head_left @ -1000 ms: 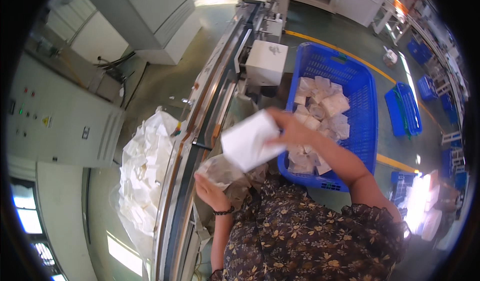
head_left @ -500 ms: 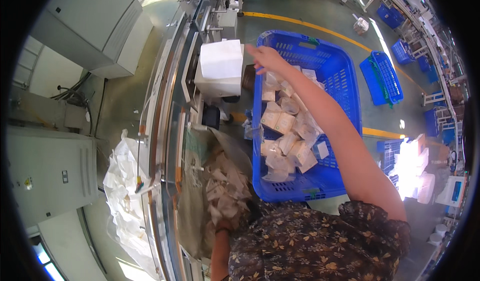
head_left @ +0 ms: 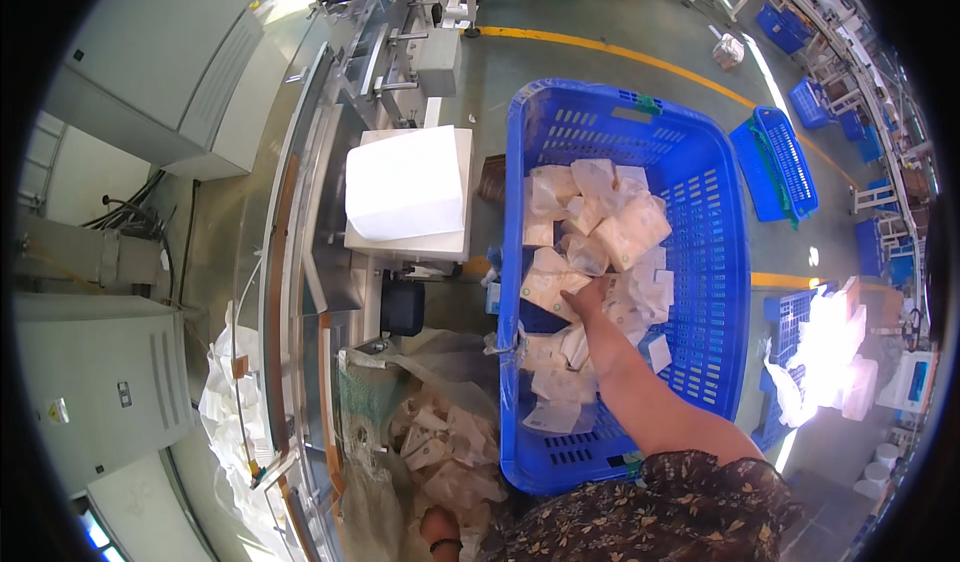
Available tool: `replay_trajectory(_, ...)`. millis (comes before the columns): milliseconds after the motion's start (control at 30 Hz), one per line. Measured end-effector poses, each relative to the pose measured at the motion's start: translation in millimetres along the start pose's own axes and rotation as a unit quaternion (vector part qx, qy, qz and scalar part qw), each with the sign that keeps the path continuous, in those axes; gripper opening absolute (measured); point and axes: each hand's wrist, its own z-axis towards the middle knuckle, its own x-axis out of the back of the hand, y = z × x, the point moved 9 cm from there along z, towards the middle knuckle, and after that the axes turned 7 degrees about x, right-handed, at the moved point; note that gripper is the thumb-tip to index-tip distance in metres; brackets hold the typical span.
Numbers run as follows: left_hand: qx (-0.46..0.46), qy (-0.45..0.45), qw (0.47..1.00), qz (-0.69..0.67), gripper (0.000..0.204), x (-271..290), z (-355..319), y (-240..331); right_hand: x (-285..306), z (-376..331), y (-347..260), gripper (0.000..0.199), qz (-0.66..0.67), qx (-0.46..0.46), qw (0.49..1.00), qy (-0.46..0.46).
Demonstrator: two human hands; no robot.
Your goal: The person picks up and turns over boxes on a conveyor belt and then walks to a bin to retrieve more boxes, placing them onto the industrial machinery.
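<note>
The white packet carried half a second ago has been left on the scale surface, and the right hand, fingers now closed, is laid on pouches in the blue crate.

Single view, head-worn fisheye, left unit of a side-by-side pair; no second view supplied, so no overlap to record. Looks steeply down from above the person's torso, roughly vertical onto the floor and work area. Straight edges bow toward the rim; black vignette surrounds the circle. Person's patterned sleeve enters at 5 o'clock, close to the lens. Blue crate sits just right of centre, middle distance. Grey cabinets lie at 10 o'clock, conveyor frame at 9 o'clock.
</note>
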Motion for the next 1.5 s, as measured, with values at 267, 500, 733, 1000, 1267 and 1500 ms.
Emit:
replay_trajectory(267, -0.099, 0.122, 0.916, -0.37, 0.017, 173, -5, 63, -32, 2, 46, 0.068, 0.469, -0.158, 0.859, -0.133)
replay_trajectory(500, -0.27, 0.164, 0.799, -0.512, 0.02, 291, -28, 121, 168, -104, 15, 0.073, 0.505, 0.089, 0.856, -0.06)
replay_trajectory(733, -0.348, 0.013, 0.523, -0.778, 0.068, 344, -81, 173, 365, -348, -125, 0.078, 0.423, 0.387, 0.819, -0.031)
replay_trajectory(1000, -0.485, -0.568, 0.087, -0.659, 0.113, 350, -212, 100, 275, -340, -150, 0.057, 0.76, 0.233, 0.535, -0.285)
replay_trajectory(1267, -0.169, -0.041, 0.415, -0.893, 0.054, 271, -104, -38, 264, -346, -208, 0.052, 0.418, 0.398, 0.77, -0.271)
replay_trajectory(1500, -0.116, 0.268, 0.749, -0.595, 0.042, 283, -141, -93, 243, -539, -360, 0.058, 0.028, 0.673, 0.666, -0.321)
